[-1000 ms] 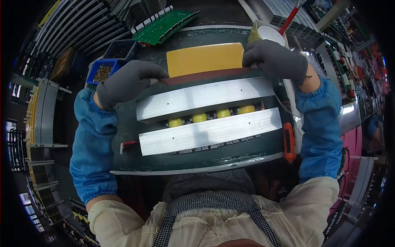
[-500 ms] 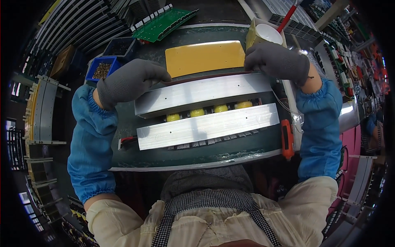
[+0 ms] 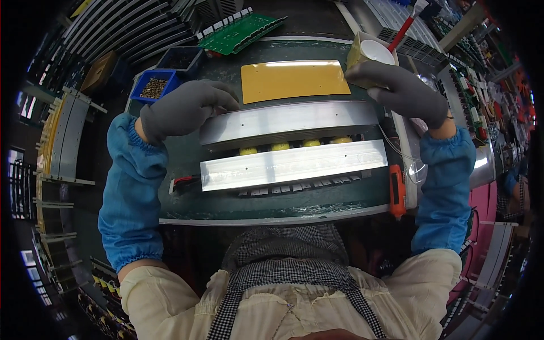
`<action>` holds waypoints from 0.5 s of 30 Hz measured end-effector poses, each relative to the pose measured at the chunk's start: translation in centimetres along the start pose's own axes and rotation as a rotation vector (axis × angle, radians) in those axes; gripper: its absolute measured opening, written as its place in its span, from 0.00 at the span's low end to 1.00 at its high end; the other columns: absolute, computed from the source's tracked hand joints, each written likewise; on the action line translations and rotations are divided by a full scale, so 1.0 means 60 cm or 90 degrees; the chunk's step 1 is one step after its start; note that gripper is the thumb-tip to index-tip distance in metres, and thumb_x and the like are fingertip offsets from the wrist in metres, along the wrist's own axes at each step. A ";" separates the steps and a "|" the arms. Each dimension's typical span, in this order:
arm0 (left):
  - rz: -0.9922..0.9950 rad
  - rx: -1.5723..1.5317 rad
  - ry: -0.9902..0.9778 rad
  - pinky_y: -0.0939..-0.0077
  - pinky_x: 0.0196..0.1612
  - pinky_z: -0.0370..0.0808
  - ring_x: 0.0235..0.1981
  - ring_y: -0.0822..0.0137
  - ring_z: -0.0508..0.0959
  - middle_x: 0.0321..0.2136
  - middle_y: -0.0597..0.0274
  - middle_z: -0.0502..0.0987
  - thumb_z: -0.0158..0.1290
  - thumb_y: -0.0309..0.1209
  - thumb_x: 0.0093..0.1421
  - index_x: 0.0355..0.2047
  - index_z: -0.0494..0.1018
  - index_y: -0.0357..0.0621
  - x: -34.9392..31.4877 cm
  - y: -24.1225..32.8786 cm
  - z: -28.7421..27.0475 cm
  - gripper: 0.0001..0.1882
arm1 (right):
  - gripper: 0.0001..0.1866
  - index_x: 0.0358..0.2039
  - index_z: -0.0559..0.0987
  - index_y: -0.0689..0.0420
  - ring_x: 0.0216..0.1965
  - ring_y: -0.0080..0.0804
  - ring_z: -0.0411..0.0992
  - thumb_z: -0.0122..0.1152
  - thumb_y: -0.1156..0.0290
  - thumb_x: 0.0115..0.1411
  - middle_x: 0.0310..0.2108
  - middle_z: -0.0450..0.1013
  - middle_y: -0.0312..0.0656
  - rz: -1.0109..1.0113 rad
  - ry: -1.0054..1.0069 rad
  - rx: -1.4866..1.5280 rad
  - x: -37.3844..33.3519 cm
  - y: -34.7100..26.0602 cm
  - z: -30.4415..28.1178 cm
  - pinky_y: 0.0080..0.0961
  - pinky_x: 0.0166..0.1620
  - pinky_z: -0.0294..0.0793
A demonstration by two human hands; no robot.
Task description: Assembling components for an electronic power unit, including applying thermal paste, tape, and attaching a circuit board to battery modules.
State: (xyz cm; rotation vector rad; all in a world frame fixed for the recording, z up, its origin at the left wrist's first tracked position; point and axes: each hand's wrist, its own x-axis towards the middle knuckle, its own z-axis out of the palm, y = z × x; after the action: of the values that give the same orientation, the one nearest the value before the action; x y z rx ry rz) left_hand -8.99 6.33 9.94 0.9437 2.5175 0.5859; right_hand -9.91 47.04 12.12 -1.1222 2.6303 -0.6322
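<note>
Two silvery aluminium bars lie across the bench, a far bar (image 3: 292,122) and a near bar (image 3: 294,164), roughly parallel. Yellow-wrapped round components (image 3: 280,147) show in the gap between them, and a row of pale tabs sticks out under the near bar's front edge. My left hand (image 3: 184,109), in a grey glove, is at the far bar's left end with its fingers apart; whether the fingertips touch it I cannot tell. Also gloved, my right hand (image 3: 402,93) is raised off the far bar's right end, fingers stretched out beside a yellow plate (image 3: 294,82).
A blue bin of small brass-coloured parts (image 3: 153,89) stands at the bench's left, with a dark bin behind it. A green circuit board (image 3: 241,37) lies at the back. Far right are a white tub (image 3: 377,52) and a red-handled brush (image 3: 401,34); an orange-red tool (image 3: 397,192) lies near right.
My right hand has come off the far bar's right end, its fingers straightening. My left fingers have loosened. The dark red strip along the far bar's back edge no longer shows.
</note>
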 end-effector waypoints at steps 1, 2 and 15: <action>0.029 -0.033 0.018 0.67 0.56 0.76 0.53 0.55 0.76 0.52 0.51 0.75 0.46 0.14 0.59 0.46 0.78 0.39 -0.015 -0.013 -0.003 0.18 | 0.34 0.62 0.70 0.52 0.59 0.43 0.69 0.66 0.65 0.53 0.54 0.73 0.45 0.049 0.044 0.184 -0.006 -0.008 -0.004 0.39 0.62 0.68; 0.063 -0.067 0.034 0.67 0.58 0.74 0.56 0.55 0.74 0.55 0.51 0.73 0.46 0.14 0.60 0.47 0.77 0.39 -0.026 -0.020 -0.005 0.18 | 0.34 0.62 0.70 0.52 0.59 0.43 0.69 0.66 0.65 0.53 0.54 0.73 0.45 0.051 0.046 0.182 -0.011 -0.006 0.001 0.39 0.62 0.68; -0.096 -0.341 0.107 0.65 0.60 0.69 0.60 0.51 0.69 0.59 0.47 0.68 0.65 0.51 0.52 0.54 0.72 0.34 -0.068 -0.008 0.046 0.37 | 0.54 0.71 0.55 0.52 0.52 0.37 0.71 0.77 0.64 0.46 0.47 0.73 0.43 -0.008 0.104 0.148 -0.023 0.006 0.077 0.33 0.58 0.71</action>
State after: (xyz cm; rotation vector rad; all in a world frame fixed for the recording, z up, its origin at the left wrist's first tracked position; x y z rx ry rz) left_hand -5.07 3.86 8.22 0.5194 2.3449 1.2489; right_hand -7.54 46.88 7.92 -1.0579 2.5962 -1.0423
